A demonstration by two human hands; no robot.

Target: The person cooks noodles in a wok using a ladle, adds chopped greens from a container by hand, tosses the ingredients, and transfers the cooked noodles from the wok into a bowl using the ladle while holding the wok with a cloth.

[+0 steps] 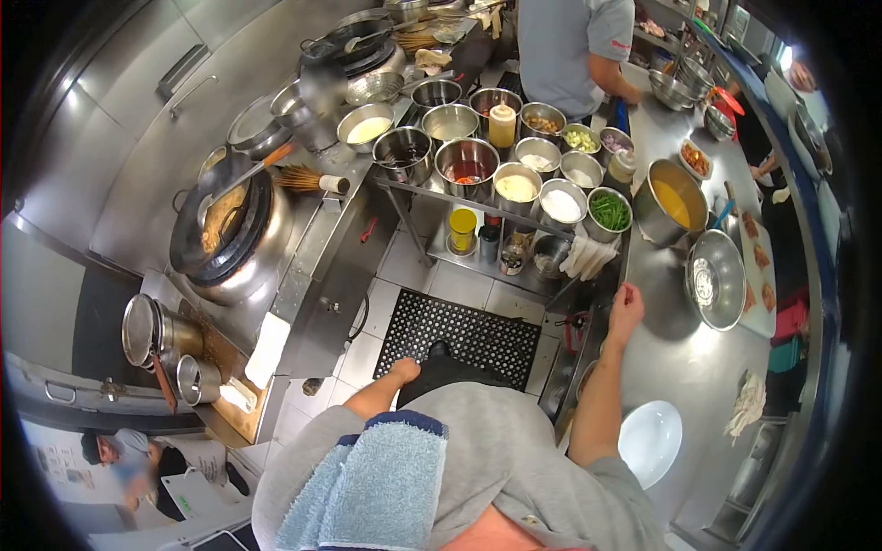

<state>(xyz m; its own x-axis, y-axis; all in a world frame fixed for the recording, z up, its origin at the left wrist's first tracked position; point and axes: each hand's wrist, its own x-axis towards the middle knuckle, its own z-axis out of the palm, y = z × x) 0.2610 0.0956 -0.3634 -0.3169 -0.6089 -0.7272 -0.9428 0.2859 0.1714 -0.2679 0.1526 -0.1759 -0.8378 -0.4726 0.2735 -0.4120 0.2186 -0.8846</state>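
My left hand (404, 370) hangs low beside my dark trousers, above the floor. Its fingers look loosely curled, and I see nothing in them. Over the edge of the right-hand steel counter, my right hand (627, 312) is raised with its fingers drawn together and no object showing. Nearest to it are a white cloth (589, 256) hanging from the rack and a metal tub of chopped green vegetable (610, 211). Farther along that counter stand a steel pot of orange-yellow liquid (678, 197) and a steel bowl (716, 280). An empty white bowl (650, 444) lies near my right elbow.
A wok (220, 220) with food and a ladle sits on the left burner. Several metal tubs of ingredients fill the middle rack (413, 186). A co-worker (570, 55) stands beyond it. A black perforated mat (459, 336) covers the floor ahead.
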